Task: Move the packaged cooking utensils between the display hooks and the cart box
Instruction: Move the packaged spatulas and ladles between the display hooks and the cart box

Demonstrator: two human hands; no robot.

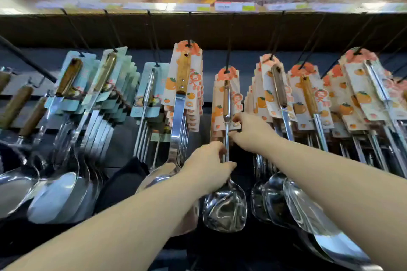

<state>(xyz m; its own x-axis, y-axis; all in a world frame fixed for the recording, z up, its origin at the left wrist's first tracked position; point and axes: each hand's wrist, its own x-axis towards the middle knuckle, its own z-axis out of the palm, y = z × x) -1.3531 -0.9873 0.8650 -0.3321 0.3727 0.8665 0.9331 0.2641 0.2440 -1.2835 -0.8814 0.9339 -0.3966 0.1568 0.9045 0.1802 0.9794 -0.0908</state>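
Forearms: both reach up and forward from the bottom corners, meeting at the middle of the rack.
Spoon bowl: the bowl of the held ladle (225,209) hangs nearest the camera and lowest, shiny and turned mostly toward the viewer, just below the left hand.
Left hand: the left hand (207,166) is wrapped round the metal shaft, fingers curled together and clamped on it, thumb side toward the bowl.
Right hand: the right hand (251,132) sits just higher and to the right, thumb and forefinger pinched on the lower edge of the ladle's card; the other fingers are folded under and I cannot tell how they lie.
Card: the orange-and-cream backing card (226,86) with fruit pictures covers the wooden grip; its top hole is at the hook (229,50), a dark rod coming down from the shelf edge.
Where it is: on the display, at the front of its own stack, between a spatula stack (182,86) on the left and more carded ladles (277,86) on the right. The cart box is not in view.
Long axis: close to upright – handle end up at the hook, bowl end down toward the person.
Step in hand: my reading is a hook transfer – either just hung or about to be lifted off; one frame does not settle which.
Next move: if removing, the card must slide along the rod toward the person until the hole clears the tip, with the shaft steadied so the bowl does not knock its neighbours; if hanging, both grips simply let go.
Far: a strip of price tags (233,6) runs along the shelf edge, blurred.
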